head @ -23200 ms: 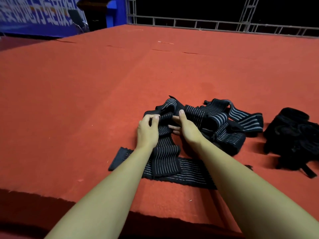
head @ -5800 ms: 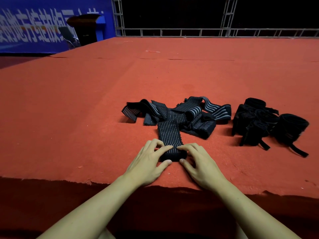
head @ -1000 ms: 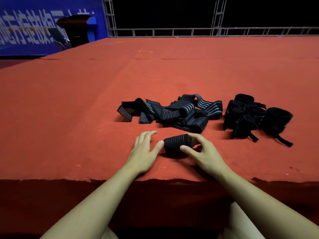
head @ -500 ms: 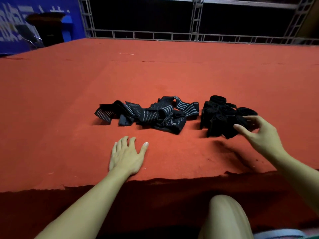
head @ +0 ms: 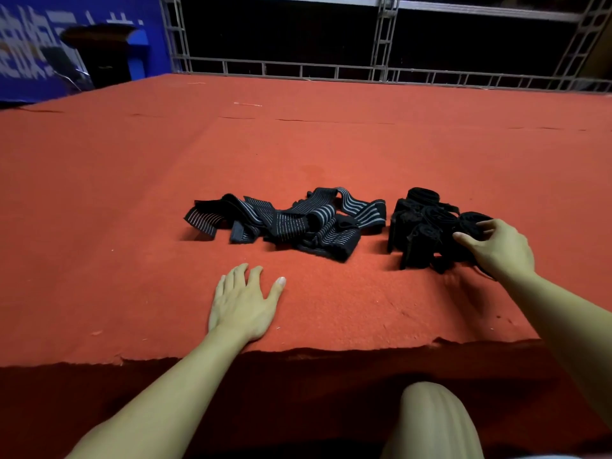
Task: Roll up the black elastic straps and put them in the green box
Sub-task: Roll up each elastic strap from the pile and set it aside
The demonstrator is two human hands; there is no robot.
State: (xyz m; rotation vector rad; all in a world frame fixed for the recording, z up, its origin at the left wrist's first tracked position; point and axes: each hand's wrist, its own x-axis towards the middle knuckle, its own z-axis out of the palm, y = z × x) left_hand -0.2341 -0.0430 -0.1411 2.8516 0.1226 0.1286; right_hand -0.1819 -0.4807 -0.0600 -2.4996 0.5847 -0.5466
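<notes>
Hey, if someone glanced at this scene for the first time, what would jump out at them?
Probably the loose tangle of black striped straps in the middle of the red carpet, with a darker cluster of rolled straps just to its right. The right hand grips a roll at that cluster's right edge, while the left hand lies flat on the carpet near the front edge.

text: large white characters – cut off and blurred, unreadable | on: blue banner (head: 29, 51) – far left
</notes>
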